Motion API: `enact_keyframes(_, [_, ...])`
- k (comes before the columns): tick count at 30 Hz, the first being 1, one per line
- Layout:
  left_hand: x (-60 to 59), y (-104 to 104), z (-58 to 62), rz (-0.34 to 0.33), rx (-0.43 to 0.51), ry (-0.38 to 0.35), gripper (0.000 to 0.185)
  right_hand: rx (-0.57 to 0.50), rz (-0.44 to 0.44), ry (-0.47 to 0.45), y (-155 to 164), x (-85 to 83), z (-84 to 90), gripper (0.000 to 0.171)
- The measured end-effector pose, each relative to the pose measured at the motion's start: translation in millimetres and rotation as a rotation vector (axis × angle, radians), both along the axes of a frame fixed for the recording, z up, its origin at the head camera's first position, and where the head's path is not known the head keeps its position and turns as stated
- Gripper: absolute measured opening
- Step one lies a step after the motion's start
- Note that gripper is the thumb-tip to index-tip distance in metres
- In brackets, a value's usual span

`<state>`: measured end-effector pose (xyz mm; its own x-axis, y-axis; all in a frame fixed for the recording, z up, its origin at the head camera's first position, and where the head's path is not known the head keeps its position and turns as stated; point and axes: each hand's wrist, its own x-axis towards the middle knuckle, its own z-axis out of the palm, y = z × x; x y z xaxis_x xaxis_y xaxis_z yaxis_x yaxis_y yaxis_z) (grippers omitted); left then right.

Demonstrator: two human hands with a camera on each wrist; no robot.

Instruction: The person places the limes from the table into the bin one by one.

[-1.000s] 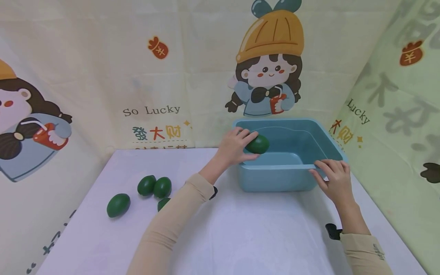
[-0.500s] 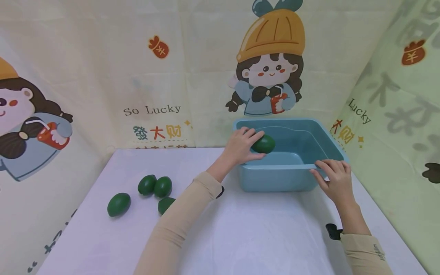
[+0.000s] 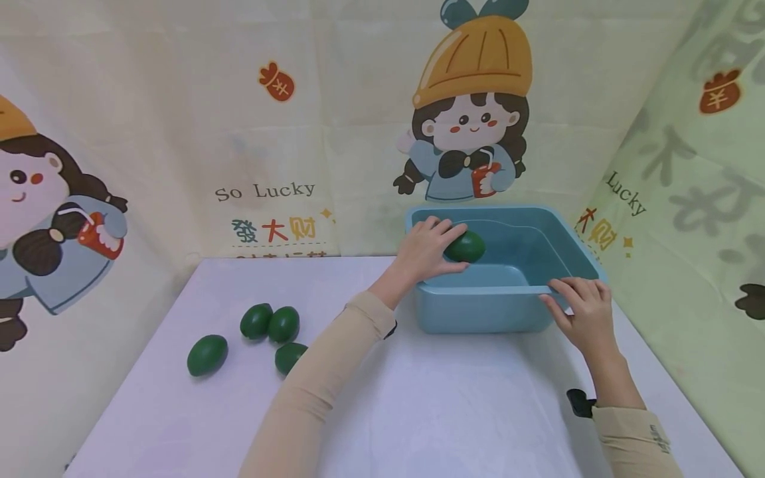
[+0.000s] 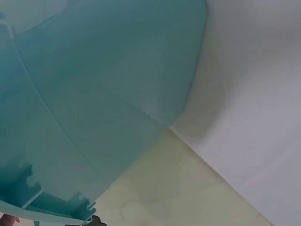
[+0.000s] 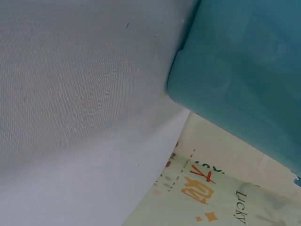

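My left hand (image 3: 425, 253) holds a smooth, dark green lime-like fruit (image 3: 468, 247) between thumb and fingers. It reaches over the left end of a blue plastic basin (image 3: 478, 312), with the fruit within the basin's opening. At the front right corner, my right hand (image 3: 584, 313) grips the basin's rim, fingers over the top and thumb on the outer side. The basin wall (image 4: 117, 89) fills much of the left wrist view, and its outer corner (image 5: 240, 80) shows in the right wrist view. Neither wrist view shows the hands or the fruit.
Several more green fruits lie on the white table at the left: one alone (image 3: 207, 355), two side by side (image 3: 255, 321), and another (image 3: 289, 358) partly hidden by the left sleeve. A printed cloth (image 3: 358, 133) hangs right behind the basin and at both sides.
My left hand has moved a little to the right with the green fruit, further over the basin. The right hand has stayed on the rim and the basin has not moved.
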<state>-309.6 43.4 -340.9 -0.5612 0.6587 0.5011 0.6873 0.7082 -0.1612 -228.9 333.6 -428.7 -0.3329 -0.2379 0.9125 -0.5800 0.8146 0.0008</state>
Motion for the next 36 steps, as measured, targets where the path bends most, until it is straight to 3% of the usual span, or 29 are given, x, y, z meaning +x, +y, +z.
enact_keyframes(15, [-5.3, 10, 4.8, 0.068, -0.098, -0.104, 0.071, 0.007, -0.009, 0.006, -1, -0.3, 0.5, 0.049])
enact_keyframes(36, [-10.3, 18, 4.1, 0.083, -0.196, -0.149, 0.072, 0.002, -0.004, 0.016, -1, -1.2, -1.0, 0.048])
